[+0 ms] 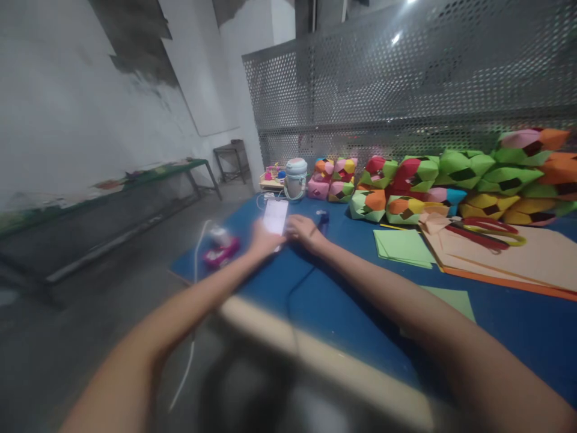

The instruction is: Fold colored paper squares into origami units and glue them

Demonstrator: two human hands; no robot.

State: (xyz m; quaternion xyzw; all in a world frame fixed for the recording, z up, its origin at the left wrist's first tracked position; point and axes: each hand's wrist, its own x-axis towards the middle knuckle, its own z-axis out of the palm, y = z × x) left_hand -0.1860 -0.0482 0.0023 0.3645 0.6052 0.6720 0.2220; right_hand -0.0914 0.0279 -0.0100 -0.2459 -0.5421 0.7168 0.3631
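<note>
A smartphone (276, 216) with a bright white screen is tilted up over the blue table. My left hand (265, 242) grips its lower left part, the thumb lying across the bottom of the screen. Close to the phone's right edge is my right hand (305, 232), its fingers curled in; whether they touch the phone or pinch something small cannot be made out. Just beyond that hand lies a dark blue object (323, 220), and a dark cable (297, 288) runs over the table beneath my right wrist. Motion blurs both hands slightly.
Colourful folded-paper blocks (466, 168) stand stacked along the metal mesh (406, 90). Scissors (489, 231) rest on peach paper sheets (536, 258), with green paper squares (402, 246) beside them. A pale lidded jug (296, 179) stands behind the phone. A magenta object (222, 252) sits left.
</note>
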